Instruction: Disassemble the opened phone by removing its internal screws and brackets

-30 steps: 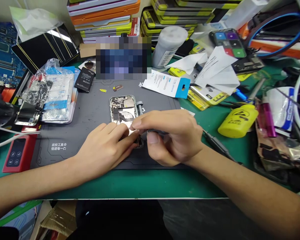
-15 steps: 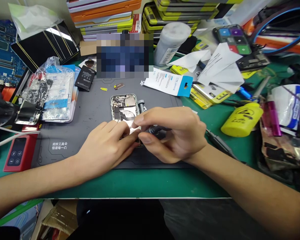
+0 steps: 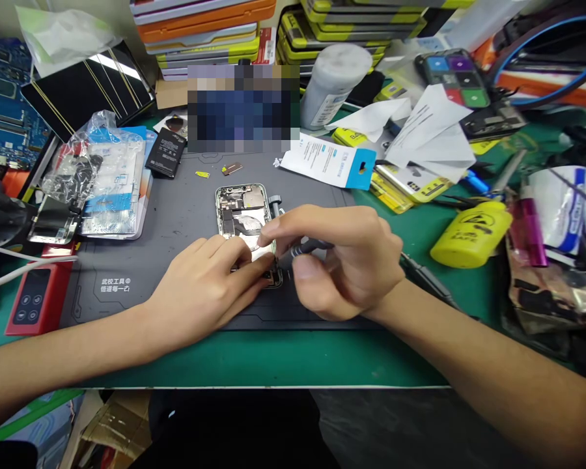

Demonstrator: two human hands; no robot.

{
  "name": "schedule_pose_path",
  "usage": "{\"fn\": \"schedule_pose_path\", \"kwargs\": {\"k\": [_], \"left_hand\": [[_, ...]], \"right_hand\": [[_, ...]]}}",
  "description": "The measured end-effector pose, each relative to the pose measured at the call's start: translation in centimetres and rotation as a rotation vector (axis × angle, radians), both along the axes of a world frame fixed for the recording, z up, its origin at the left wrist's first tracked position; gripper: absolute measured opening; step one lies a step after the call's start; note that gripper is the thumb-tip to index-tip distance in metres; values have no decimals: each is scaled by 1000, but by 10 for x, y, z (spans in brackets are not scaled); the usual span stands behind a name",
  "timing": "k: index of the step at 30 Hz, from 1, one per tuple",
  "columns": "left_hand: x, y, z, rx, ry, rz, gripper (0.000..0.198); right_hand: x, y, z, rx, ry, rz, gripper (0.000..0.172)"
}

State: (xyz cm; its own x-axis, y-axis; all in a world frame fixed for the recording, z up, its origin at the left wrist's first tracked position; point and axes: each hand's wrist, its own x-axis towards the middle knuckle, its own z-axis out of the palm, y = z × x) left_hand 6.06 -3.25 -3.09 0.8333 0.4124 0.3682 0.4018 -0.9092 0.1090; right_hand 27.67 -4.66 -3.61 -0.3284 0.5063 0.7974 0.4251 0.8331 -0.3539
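A thin, open phone with a pale rim [image 3: 248, 221] lies on the flat dark grey mat [image 3: 166, 215]. I see the left hand [image 3: 202, 277] resting over its lower end, but I can't tell if it pinches anything. The right hand [image 3: 356, 260] curls around a dark grey stick-like tool [image 3: 313, 246], mostly hidden. The phone looks light and stiff, but its bare insides could break easily, so hold it by its edges.

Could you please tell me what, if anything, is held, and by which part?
The right hand holds a dark tool, its gripped part hidden; the left hand rests on the lower part of the opened phone, grip unclear.
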Motion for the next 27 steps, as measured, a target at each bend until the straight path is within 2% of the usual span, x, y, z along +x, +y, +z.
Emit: {"fn": "schedule_pose_path", "kwargs": {"k": [6, 12, 19, 21, 24, 27], "left_hand": [[-1, -1, 1, -10, -1, 20, 25], [0, -1, 2, -59, -16, 28, 26], [-2, 2, 4, -161, -88, 8, 25], [-4, 3, 5, -216, -104, 11, 26], [-6, 4, 7, -373, -124, 21, 24], [-6, 4, 9, -499, -151, 50, 18]], "right_hand": [[-7, 2, -8, -16, 175, -107, 39], [-12, -3, -5, -21, 300, -159, 30], [-9, -8, 6, -116, 206, -2, 33], [-8, -7, 12, -98, 225, -13, 35], [-6, -5, 18, -92, 243, -102, 33], [-3, -2, 14, -94, 271, -216, 26]]}}
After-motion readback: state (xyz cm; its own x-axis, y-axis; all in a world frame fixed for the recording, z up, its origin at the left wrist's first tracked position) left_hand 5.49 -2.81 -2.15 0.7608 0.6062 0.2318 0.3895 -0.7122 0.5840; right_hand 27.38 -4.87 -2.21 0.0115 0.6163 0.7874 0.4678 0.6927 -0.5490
